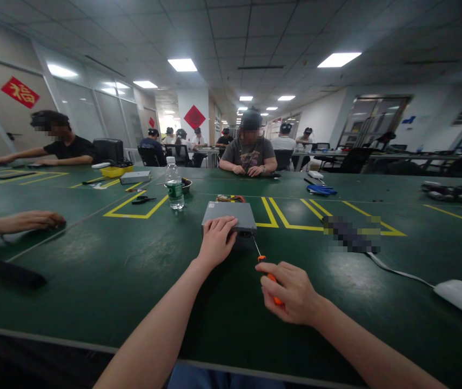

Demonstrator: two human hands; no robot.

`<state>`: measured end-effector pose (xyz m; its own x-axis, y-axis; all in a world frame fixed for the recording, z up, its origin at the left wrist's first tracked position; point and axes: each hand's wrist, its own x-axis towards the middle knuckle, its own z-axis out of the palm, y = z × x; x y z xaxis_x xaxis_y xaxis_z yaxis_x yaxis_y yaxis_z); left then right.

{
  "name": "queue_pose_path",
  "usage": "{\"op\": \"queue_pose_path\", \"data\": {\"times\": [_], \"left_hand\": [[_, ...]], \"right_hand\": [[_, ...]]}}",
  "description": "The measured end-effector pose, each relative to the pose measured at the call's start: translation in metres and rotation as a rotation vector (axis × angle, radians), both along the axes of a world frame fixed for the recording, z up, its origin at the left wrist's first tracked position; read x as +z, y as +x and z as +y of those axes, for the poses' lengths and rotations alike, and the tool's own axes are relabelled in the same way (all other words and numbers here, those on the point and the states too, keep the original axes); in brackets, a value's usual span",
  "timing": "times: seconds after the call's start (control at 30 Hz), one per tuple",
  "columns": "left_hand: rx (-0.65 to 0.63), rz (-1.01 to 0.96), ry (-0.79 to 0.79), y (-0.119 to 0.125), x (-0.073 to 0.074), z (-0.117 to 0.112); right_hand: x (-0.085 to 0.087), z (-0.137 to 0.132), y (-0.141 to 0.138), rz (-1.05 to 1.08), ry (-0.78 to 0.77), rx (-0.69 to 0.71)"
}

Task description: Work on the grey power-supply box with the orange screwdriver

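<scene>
A grey metal computer power supply unit point(239, 214) lies on the green table in front of me, its power socket facing me. My left hand point(217, 241) grips its near left edge, fingers laid over the top. In my right hand point(289, 289) is a screwdriver point(273, 286) with an orange and black handle. Its thin shaft slants up to the unit's near right corner, where the tip seems to touch the front face; any screw there is too small to see. A bundle of coloured cables point(231, 199) shows behind the unit.
A water bottle point(175, 186) stands left of the unit, by a bowl point(186, 186) and black scissors point(144, 200). At left are another person's hand point(32, 220) and a black object point(15, 274). A white cable point(401, 272) runs along the right. A person point(249, 151) sits opposite.
</scene>
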<state>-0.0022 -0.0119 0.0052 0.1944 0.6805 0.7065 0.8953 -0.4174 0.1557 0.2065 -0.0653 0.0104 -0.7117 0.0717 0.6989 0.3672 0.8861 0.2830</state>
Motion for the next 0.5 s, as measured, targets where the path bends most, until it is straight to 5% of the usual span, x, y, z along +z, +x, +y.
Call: {"op": "queue_pose_path", "data": {"times": [0.3,0.5], "left_hand": [[-0.008,-0.005,0.004,-0.0001,-0.0001,0.0000],[0.005,-0.003,0.001,0.0005,-0.0001,-0.0002]], "right_hand": [[0.0038,-0.0042,-0.0027,-0.138,-0.103,0.036],[-0.0004,-0.0016,-0.0050,0.024,-0.036,0.052]]}}
